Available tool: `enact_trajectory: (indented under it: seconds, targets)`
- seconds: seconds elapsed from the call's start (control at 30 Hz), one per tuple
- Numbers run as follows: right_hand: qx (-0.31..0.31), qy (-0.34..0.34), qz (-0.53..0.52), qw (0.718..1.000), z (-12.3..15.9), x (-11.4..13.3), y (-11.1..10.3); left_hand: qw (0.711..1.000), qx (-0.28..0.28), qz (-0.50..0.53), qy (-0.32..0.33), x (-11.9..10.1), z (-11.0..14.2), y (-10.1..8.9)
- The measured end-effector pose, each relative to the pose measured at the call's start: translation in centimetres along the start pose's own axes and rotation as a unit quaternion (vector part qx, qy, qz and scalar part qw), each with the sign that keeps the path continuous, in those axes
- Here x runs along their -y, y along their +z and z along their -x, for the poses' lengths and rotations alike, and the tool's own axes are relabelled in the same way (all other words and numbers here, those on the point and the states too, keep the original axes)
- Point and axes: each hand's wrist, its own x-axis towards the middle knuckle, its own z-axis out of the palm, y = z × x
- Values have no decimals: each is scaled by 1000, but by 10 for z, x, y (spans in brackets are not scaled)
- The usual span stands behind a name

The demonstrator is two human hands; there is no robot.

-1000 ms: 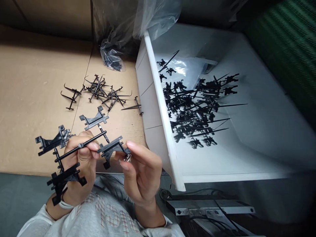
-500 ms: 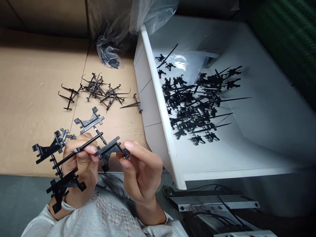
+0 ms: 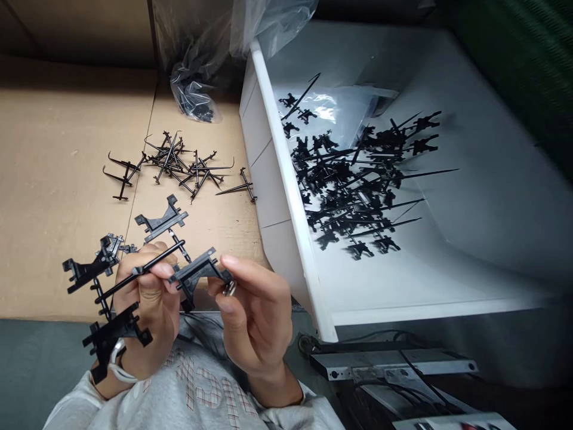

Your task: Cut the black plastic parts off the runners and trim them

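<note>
My left hand (image 3: 150, 292) is closed around the middle of a black plastic sprue (image 3: 141, 272), a moulded runner frame. Winged brackets hang on its short side runners: an upper bracket (image 3: 161, 219), a left one (image 3: 89, 266), a lower one (image 3: 114, 337) and a right one (image 3: 196, 272). At the right bracket's outer end, the thumb and forefinger of my right hand (image 3: 257, 316) pinch in from either side. Between those fingertips shows a small shiny metal piece (image 3: 230, 289), too small to name. Behind my left hand, more small brackets (image 3: 115, 243) partly show.
Several bare black runners (image 3: 168, 156) lie heaped on the cardboard-covered table (image 3: 58, 197). A clear plastic bag (image 3: 192, 95) with dark bits stands behind them. On the right, a large white bin (image 3: 295, 209) holds a pile of black sprues (image 3: 349, 185). Below it is a metal frame (image 3: 394, 367) with cables.
My hands and the sprue stay nearly in place. My right thumb has shifted slightly down, and more of the shiny metal piece shows. The view has moved a little.
</note>
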Motion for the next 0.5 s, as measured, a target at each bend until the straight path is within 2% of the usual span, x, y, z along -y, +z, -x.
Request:
enact_trajectory:
  seconds: [0.3,0.5]
  targets:
    - [36,-54,22,998,-5,-7,-3,998,20,48,-19,-1,3,4]
    - [14,-16,-23,1000,-8,-2,-1,998,-16,51,32,-2,-1,6]
